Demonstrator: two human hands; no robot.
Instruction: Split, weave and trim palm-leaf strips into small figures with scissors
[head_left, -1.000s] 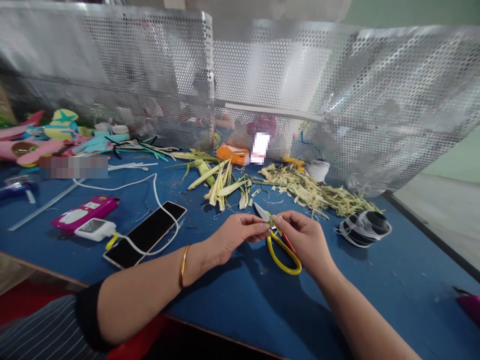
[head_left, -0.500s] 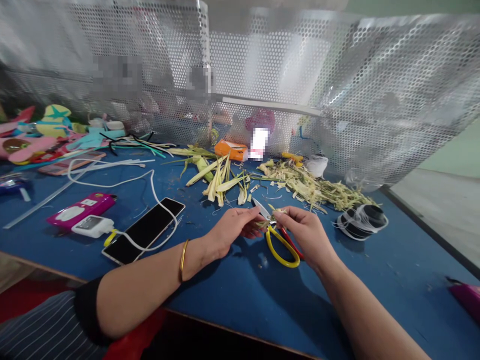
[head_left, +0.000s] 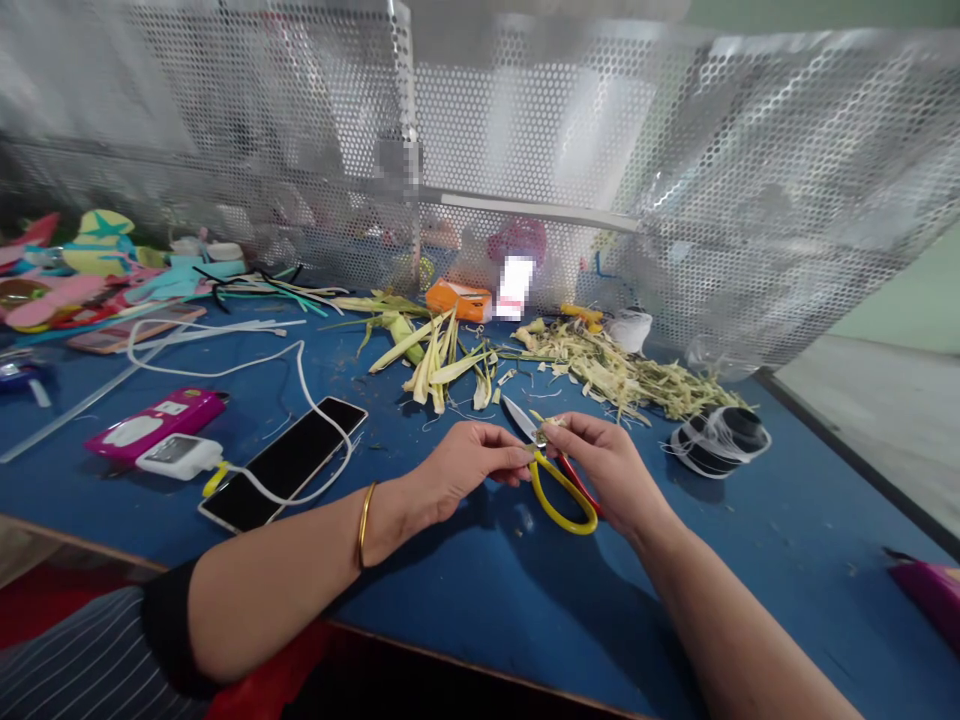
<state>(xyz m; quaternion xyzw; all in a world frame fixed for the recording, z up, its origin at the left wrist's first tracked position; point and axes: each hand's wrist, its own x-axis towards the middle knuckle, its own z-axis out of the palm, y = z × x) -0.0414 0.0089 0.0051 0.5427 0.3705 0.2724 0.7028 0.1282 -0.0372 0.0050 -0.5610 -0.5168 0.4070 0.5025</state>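
Note:
Thumb and fingers of my right hand (head_left: 611,470) pinch a small pale-green scrap of corn husk or stalk (head_left: 553,428). My left hand (head_left: 472,462) has its thumb and fingertips pressed together at the near end of the same scrap, close to my right fingertips. Below the hands are scissors (head_left: 577,528) with one yellow and one red handle, their blades pointing away from me. My right hand partly covers the red handle; whether it touches it I cannot tell. Beyond the blades lie pale husk strips (head_left: 429,375).
A heap of shredded plant bits (head_left: 615,370) lies behind my right hand, with a black spool of white thread (head_left: 720,440) beside it. On the left are a phone (head_left: 289,465), a white cable (head_left: 304,370) and a magenta pack (head_left: 157,425). A perforated screen (head_left: 525,130) stands behind.
My left fingers have closed together and moved slightly right, up to the scrap. My right hand stays almost in place. The view has shifted slightly.

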